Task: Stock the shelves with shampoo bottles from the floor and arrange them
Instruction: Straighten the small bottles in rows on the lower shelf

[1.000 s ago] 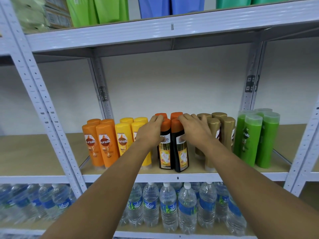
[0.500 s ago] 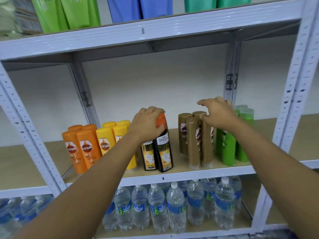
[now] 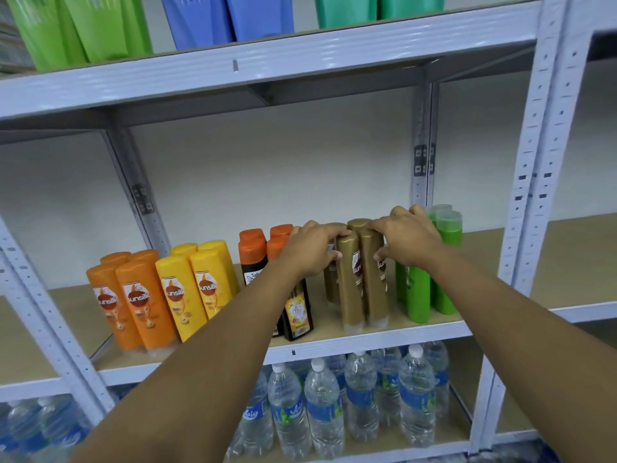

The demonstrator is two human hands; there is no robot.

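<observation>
Both hands have shifted rightward since half a second ago: the left hand [image 3: 309,250] has left the orange-capped black bottles [image 3: 255,259] and now sits on the left side of the gold-brown shampoo bottles [image 3: 349,282], while the right hand [image 3: 409,242] has come down onto their right side. Left fingers curl round the tops of the left-hand gold bottles; right fingers and thumb curl round the top of the right-hand ones, so the cluster is grasped between the two hands. These bottles stand upright, pressed together, near the front edge of the middle shelf [image 3: 334,345], between the black bottles and the green bottles [image 3: 417,295].

Further left on the same shelf stand yellow bottles [image 3: 187,295] and orange bottles [image 3: 140,302], each group close-packed and upright. Water bottles [image 3: 360,396] with blue labels fill the shelf below. On the upper shelf [image 3: 267,58] sit green packs [image 3: 83,25], blue packs [image 3: 227,15] and teal packs [image 3: 377,8]. A white perforated upright [image 3: 541,155] frames the bay on the right.
</observation>
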